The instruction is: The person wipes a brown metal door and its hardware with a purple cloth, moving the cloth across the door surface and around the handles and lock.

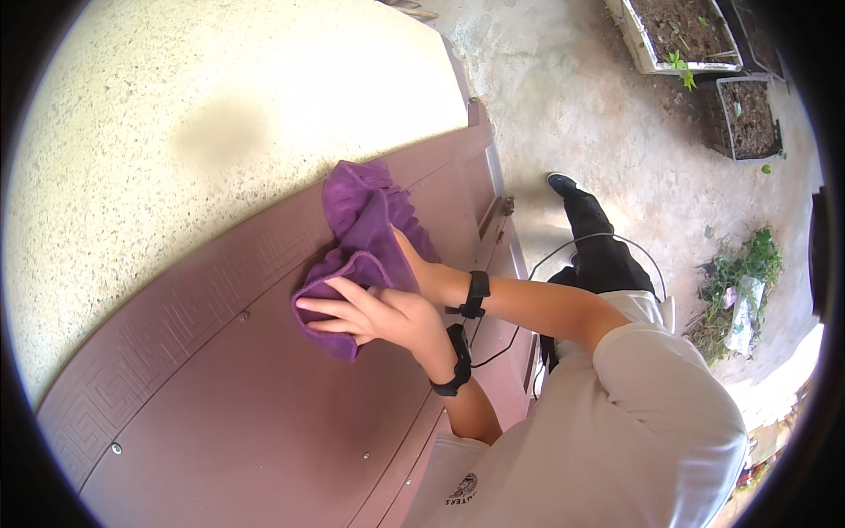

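A bunched purple cloth (366,228) with a stitched edge lies against a mauve-brown panel (264,396) with a carved key pattern and screws. My left hand (370,310) has its fingers spread over the near fold of the cloth, thumb tucked into it. Just beyond, my right hand (412,261) reaches into the cloth, and the folds hide its fingers. Both wrists wear black straps. Past the panel's carved border is a pale speckled stone-like surface (165,165).
Soil-filled planters (690,39) stand on the concrete floor (528,79) at upper right. A heap of green plants (739,290) with a plastic bag lies right. A black cable (554,254) loops past my arms and leg. Metal fittings (508,206) stick out at the panel's far end.
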Action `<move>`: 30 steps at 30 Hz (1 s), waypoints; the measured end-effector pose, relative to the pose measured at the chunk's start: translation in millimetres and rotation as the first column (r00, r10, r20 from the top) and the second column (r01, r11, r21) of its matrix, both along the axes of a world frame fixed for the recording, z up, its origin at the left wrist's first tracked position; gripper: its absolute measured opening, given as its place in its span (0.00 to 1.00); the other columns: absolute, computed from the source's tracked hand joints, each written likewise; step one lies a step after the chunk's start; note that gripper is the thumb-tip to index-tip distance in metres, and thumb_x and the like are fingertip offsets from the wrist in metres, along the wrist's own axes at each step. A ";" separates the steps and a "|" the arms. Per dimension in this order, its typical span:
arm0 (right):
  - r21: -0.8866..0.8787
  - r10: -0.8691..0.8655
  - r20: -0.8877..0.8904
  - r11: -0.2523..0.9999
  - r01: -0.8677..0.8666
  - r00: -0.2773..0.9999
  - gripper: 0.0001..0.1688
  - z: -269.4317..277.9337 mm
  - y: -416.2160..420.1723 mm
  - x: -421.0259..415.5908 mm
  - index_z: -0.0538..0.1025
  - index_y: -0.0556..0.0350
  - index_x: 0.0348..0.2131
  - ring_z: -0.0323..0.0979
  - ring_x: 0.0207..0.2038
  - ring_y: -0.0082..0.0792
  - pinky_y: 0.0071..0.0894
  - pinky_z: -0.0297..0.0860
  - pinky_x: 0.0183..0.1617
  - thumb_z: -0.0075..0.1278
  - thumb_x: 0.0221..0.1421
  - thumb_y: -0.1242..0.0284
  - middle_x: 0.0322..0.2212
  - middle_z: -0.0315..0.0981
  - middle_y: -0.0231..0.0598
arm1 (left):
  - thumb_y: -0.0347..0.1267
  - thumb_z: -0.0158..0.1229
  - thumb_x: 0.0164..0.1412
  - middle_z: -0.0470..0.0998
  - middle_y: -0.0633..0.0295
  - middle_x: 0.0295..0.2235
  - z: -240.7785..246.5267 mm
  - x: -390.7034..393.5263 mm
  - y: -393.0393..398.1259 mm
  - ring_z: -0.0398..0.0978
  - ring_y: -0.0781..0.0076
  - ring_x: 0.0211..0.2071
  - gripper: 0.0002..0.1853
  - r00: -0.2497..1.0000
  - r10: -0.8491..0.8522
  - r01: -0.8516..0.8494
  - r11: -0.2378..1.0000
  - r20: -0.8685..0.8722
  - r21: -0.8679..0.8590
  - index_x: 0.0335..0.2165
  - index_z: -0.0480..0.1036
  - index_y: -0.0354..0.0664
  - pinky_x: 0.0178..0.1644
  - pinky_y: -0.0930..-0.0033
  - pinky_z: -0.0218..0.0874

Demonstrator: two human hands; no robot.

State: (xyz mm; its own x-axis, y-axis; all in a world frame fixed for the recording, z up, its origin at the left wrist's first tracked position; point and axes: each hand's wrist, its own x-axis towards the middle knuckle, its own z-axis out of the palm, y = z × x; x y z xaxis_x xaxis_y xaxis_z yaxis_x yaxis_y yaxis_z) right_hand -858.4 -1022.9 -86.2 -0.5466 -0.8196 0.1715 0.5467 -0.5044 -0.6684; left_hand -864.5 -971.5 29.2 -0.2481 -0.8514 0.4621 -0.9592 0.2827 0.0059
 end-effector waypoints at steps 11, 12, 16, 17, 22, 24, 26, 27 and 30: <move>0.705 -0.043 -0.228 0.682 0.195 0.973 0.22 -120.6 -0.9 -30.1 0.72 0.61 0.56 0.64 0.62 0.55 0.50 0.62 0.65 0.41 0.70 0.68 0.58 0.68 0.57 | 0.33 0.49 0.62 0.42 0.39 0.72 -84.2 -17.6 -14.5 0.42 0.29 0.71 0.30 0.927 -0.040 -0.050 0.972 0.373 0.229 0.64 0.67 0.46 0.63 0.23 0.46; 0.732 0.021 -0.130 0.676 0.081 0.991 0.22 -105.4 5.6 -30.2 0.72 0.61 0.56 0.65 0.61 0.56 0.51 0.63 0.64 0.40 0.69 0.68 0.58 0.67 0.58 | 0.34 0.49 0.62 0.41 0.41 0.72 -83.8 -13.9 -12.5 0.41 0.30 0.71 0.31 0.950 -0.035 -0.053 0.961 0.310 0.270 0.64 0.67 0.46 0.64 0.23 0.43; 0.523 0.210 -0.445 0.850 0.062 0.871 0.21 -69.5 14.1 -31.0 0.72 0.62 0.54 0.66 0.61 0.56 0.43 0.61 0.66 0.40 0.71 0.67 0.57 0.68 0.56 | 0.38 0.49 0.65 0.44 0.41 0.72 -81.8 -17.5 -6.8 0.43 0.31 0.71 0.30 0.980 -0.043 -0.016 0.958 0.195 0.288 0.64 0.66 0.45 0.63 0.24 0.45; 0.473 0.137 -0.469 0.873 0.117 0.872 0.21 -75.7 10.7 -32.1 0.73 0.62 0.54 0.65 0.61 0.55 0.43 0.60 0.66 0.39 0.71 0.68 0.57 0.68 0.56 | 0.38 0.49 0.64 0.45 0.40 0.71 -82.0 -19.9 -6.9 0.44 0.31 0.71 0.30 0.976 -0.037 -0.026 0.958 0.212 0.287 0.63 0.67 0.44 0.63 0.25 0.48; 0.388 -0.138 -0.406 0.869 0.308 0.903 0.21 -131.1 -8.8 -45.4 0.74 0.64 0.53 0.63 0.62 0.56 0.44 0.58 0.68 0.38 0.71 0.68 0.56 0.70 0.57 | 0.39 0.51 0.64 0.49 0.41 0.71 -114.4 -19.9 -14.0 0.51 0.33 0.69 0.29 0.920 -0.077 -0.003 0.980 0.385 0.201 0.61 0.70 0.41 0.63 0.27 0.48; 0.605 -0.021 -0.240 0.779 0.166 0.971 0.23 -167.2 -0.2 -39.3 0.73 0.66 0.54 0.62 0.63 0.58 0.44 0.56 0.70 0.37 0.71 0.68 0.56 0.70 0.59 | 0.40 0.52 0.63 0.52 0.43 0.70 -128.5 -15.6 -13.4 0.57 0.39 0.67 0.28 0.866 -0.190 0.096 0.971 0.462 0.219 0.59 0.71 0.40 0.64 0.33 0.50; 0.767 0.147 -0.223 0.637 0.080 0.964 0.23 -199.1 10.9 -31.0 0.75 0.68 0.50 0.66 0.59 0.60 0.46 0.62 0.64 0.40 0.68 0.67 0.53 0.70 0.63 | 0.39 0.53 0.63 0.53 0.46 0.70 -144.6 -10.4 -4.7 0.62 0.45 0.65 0.29 0.852 -0.209 0.053 0.946 0.481 0.319 0.60 0.69 0.40 0.64 0.42 0.53; 0.782 0.209 -0.213 0.623 0.038 0.955 0.22 -193.8 13.7 -32.6 0.76 0.68 0.48 0.67 0.56 0.61 0.47 0.63 0.62 0.41 0.67 0.67 0.51 0.71 0.63 | 0.39 0.53 0.62 0.53 0.47 0.70 -146.8 -2.7 2.2 0.64 0.46 0.64 0.30 0.868 -0.180 -0.008 0.927 0.462 0.376 0.61 0.68 0.40 0.64 0.45 0.54; 0.777 0.264 -0.232 0.629 0.015 0.936 0.18 -162.9 18.3 -36.1 0.78 0.69 0.36 0.71 0.45 0.65 0.54 0.68 0.51 0.44 0.62 0.70 0.43 0.74 0.64 | 0.39 0.53 0.63 0.47 0.45 0.72 -138.5 19.5 17.4 0.50 0.44 0.71 0.33 0.914 -0.158 -0.041 0.880 0.373 0.473 0.64 0.63 0.39 0.68 0.39 0.44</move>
State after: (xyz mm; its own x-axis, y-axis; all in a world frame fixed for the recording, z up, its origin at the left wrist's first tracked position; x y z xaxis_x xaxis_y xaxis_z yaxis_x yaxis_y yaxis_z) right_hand -894.5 -1004.6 -249.1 -0.4641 -0.7853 -0.4097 0.2692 0.3155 -0.9099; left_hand -845.0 -954.1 -109.3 -0.3786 -0.9169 -0.1261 -0.8907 0.3980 -0.2197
